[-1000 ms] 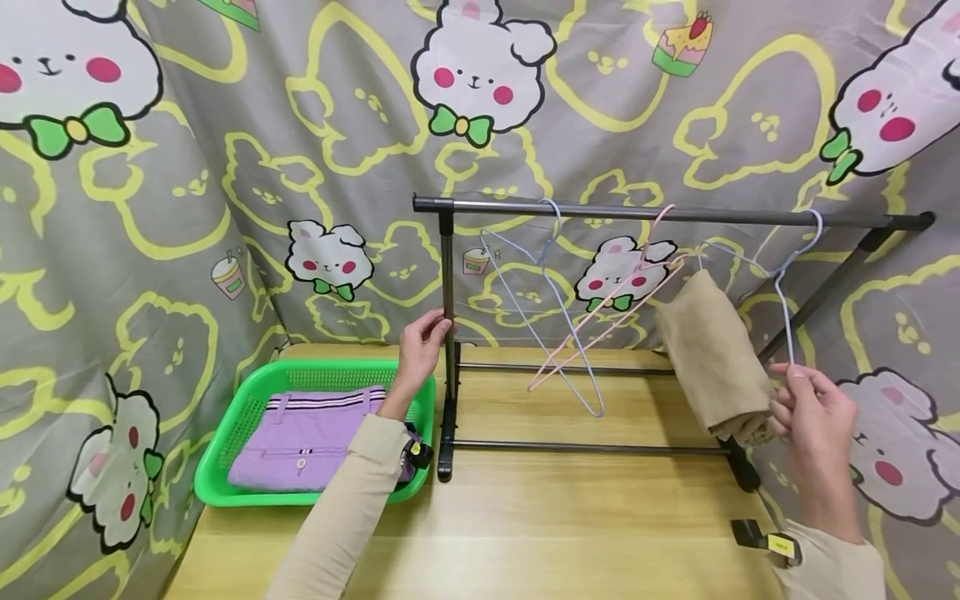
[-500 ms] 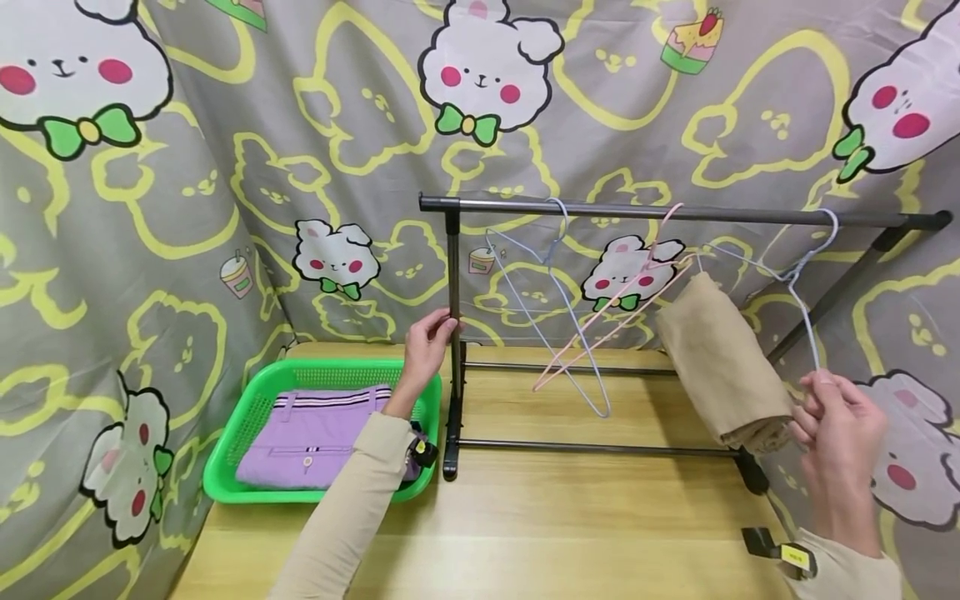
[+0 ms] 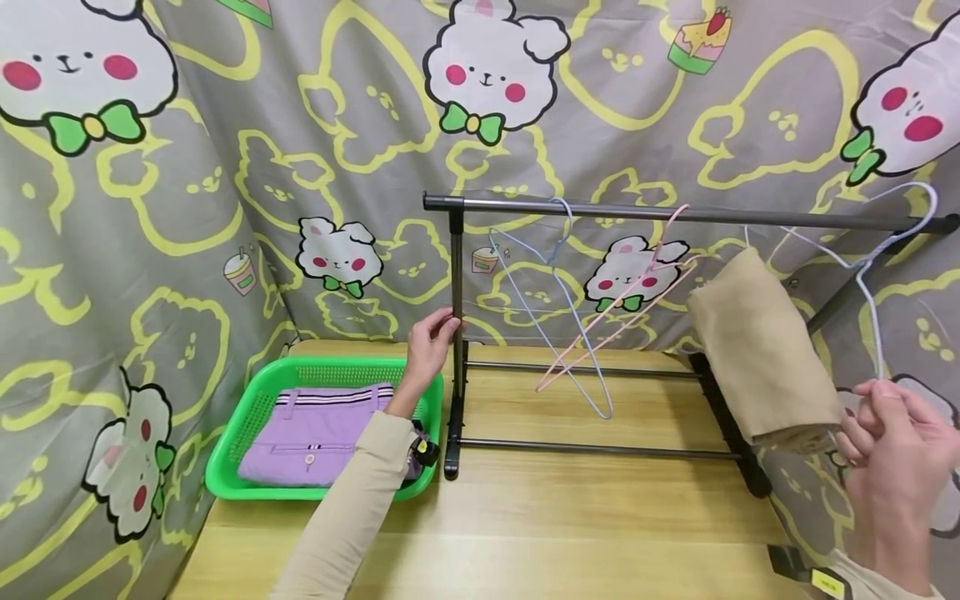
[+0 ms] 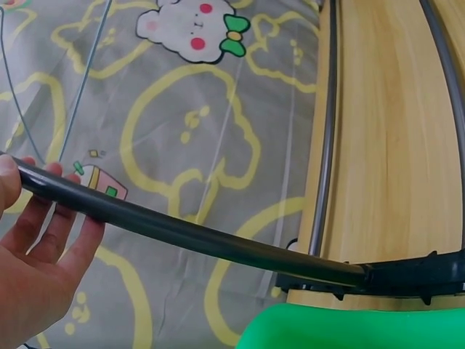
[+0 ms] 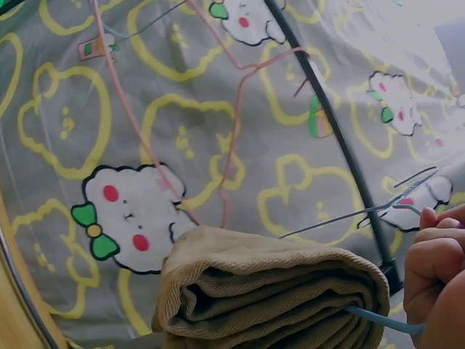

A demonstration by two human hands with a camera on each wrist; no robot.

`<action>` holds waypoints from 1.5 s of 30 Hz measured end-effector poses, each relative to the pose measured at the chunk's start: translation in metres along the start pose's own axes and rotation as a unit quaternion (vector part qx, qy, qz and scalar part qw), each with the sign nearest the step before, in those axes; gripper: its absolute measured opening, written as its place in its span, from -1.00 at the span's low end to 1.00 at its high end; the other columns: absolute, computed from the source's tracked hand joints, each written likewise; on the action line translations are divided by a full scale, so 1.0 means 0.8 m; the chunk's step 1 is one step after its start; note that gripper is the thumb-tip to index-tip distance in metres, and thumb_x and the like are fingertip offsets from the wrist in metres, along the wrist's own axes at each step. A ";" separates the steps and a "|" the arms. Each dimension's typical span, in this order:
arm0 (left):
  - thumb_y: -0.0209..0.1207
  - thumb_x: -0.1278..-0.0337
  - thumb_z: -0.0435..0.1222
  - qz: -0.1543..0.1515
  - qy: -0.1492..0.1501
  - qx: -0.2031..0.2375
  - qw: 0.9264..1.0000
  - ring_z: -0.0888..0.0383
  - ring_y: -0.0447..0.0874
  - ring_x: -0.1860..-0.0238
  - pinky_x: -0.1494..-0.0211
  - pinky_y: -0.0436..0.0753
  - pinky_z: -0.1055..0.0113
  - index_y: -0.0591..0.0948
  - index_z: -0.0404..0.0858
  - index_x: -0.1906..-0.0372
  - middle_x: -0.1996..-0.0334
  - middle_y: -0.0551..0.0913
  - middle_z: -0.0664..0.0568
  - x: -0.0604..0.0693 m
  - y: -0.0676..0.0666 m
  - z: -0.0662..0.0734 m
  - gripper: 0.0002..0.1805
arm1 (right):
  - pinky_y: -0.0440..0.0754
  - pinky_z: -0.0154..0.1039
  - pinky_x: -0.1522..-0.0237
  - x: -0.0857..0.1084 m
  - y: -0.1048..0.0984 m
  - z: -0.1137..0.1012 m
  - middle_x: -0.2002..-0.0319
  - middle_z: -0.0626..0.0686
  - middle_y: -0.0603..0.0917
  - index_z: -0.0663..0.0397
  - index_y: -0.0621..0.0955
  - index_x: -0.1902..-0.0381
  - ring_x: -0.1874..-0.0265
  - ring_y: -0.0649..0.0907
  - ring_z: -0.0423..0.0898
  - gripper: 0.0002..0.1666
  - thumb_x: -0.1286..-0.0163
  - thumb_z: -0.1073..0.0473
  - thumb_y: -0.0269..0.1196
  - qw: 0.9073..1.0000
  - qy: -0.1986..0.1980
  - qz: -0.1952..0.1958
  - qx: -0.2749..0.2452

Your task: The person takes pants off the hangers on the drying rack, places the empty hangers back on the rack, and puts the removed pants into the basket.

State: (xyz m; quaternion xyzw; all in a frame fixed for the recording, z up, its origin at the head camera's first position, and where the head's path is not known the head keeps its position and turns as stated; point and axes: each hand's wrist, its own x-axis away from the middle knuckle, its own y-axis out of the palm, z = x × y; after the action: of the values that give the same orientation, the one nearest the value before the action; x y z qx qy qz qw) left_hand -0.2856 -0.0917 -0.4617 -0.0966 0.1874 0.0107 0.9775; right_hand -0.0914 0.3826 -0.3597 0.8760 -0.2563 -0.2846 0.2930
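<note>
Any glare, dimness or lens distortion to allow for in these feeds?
Head: soft sheen on the tabletop; left wrist: the rack's lower bars look bowed, probably lens distortion; right wrist: the curtain pales toward the upper right, the folded khaki garment dark between its layers.

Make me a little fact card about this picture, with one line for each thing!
Left grip: holds the black rack's upright post
Right grip: holds a light blue hanger
On that hanger: folded khaki garment
On the top rail: one pink hanger and another blue hanger, both without clothes
Green basket: folded purple pants inside
Tabletop: wood-patterned
Curtain: grey, with white bunnies and yellow outlines
</note>
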 end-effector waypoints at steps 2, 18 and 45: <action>0.14 -0.50 -0.28 0.002 0.003 -0.002 1.000 -0.16 0.75 0.08 0.07 0.70 0.18 0.70 -0.36 -0.11 0.12 0.78 -0.25 0.000 -0.001 -0.001 -0.71 | -0.35 -0.43 0.83 0.005 0.000 -0.007 0.75 0.02 0.09 0.65 0.47 0.42 0.83 -0.14 -0.19 -0.75 -0.49 0.52 0.11 1.000 0.011 0.013 0.010; 0.14 -0.51 -0.24 0.003 0.001 -0.014 1.000 -0.11 0.76 0.09 0.01 0.71 0.06 0.70 -0.32 -0.09 0.14 0.79 -0.19 0.000 0.003 0.005 -0.71 | -0.34 -0.40 0.83 0.072 -0.036 -0.024 0.76 0.01 0.14 0.58 0.56 0.39 0.81 -0.14 -0.13 -0.69 -0.57 0.46 0.03 0.995 0.048 0.051 0.068; 0.04 -0.51 -0.49 -0.053 -0.005 0.004 0.999 -0.37 0.51 -0.28 -0.32 0.50 -0.13 0.44 -0.57 -0.34 -0.23 0.51 -0.50 0.072 -0.021 0.033 -0.59 | -0.08 0.02 0.86 0.143 -0.087 0.004 0.88 -0.01 0.32 0.27 0.56 0.60 0.91 0.14 0.05 -0.58 -0.49 0.19 0.29 0.901 0.164 0.025 0.401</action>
State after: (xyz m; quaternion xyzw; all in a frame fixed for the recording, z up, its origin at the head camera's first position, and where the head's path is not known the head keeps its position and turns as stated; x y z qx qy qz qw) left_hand -0.2215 -0.1043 -0.4554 -0.1022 0.1768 -0.0416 0.9780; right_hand 0.0072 0.3592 -0.4472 0.9472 -0.3184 -0.0026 -0.0381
